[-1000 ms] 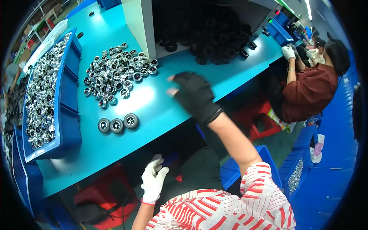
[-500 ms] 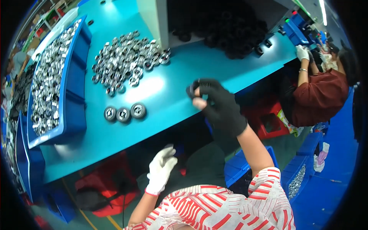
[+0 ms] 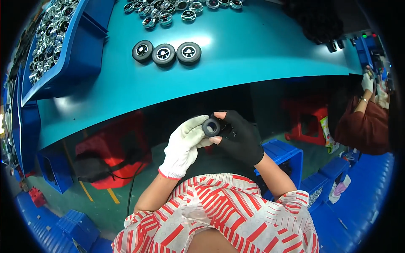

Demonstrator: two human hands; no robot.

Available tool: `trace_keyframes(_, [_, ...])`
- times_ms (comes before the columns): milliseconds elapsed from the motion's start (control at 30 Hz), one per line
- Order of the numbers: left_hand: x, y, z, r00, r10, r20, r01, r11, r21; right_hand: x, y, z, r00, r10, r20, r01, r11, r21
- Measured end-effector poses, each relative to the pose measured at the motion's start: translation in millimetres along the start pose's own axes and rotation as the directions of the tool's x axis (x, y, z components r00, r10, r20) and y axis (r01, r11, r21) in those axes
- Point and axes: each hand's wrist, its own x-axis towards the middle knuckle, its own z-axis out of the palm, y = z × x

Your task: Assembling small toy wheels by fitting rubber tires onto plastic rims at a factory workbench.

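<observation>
In front of my body, below the table's front edge, a small black rubber tire is held between my two hands, its round hole facing up toward me. My right hand, in a black glove with bare fingertips, grips the tire from the right with thumb and forefinger. From the other side my left hand, in a white knit glove, closes its fingers on the tire's left edge. Three assembled wheels, black tires with silver hubs, stand side by side on the teal table.
Chrome wheel hubs lie loose at the table's back, and more fill a blue bin on the left. Black tires are heaped at the far right. Red stools and a blue crate stand below; a co-worker sits at right.
My right hand has brought the tire from over the table's edge toward my body. My left hand has come up to meet it and taken hold. The view has shifted downward.
</observation>
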Motion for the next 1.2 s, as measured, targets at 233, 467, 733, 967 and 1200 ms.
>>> trace_keyframes(233, [-3, -1, -6, 0.997, 0.007, 0.077, -0.005, 1.0, -0.031, -3, 4, 6, 1.0, -0.011, -0.027, 0.013, 0.997, 0.071])
trace_keyframes(467, [-3, 0, -3, 0.999, 0.037, 0.04, -0.038, 0.999, 0.029, -1, 5, 5, 0.998, -0.066, -0.017, 0.067, 0.998, 0.018])
trace_keyframes(733, [-3, 1, -2, 0.997, 0.028, 0.068, -0.032, 0.998, 0.055, -4, 10, 7, 0.998, -0.057, -0.012, 0.057, 0.998, 0.033])
trace_keyframes(967, [-5, 3, 0, 0.998, 0.026, 0.059, -0.03, 0.997, 0.07, -6, 12, 10, 1.0, -0.012, -0.018, 0.014, 0.995, 0.094])
trace_keyframes(1200, [-4, 4, 0, 0.999, 0.008, 0.038, -0.011, 0.997, 0.081, -4, 12, 10, 0.999, -0.042, -0.01, 0.042, 0.998, 0.054])
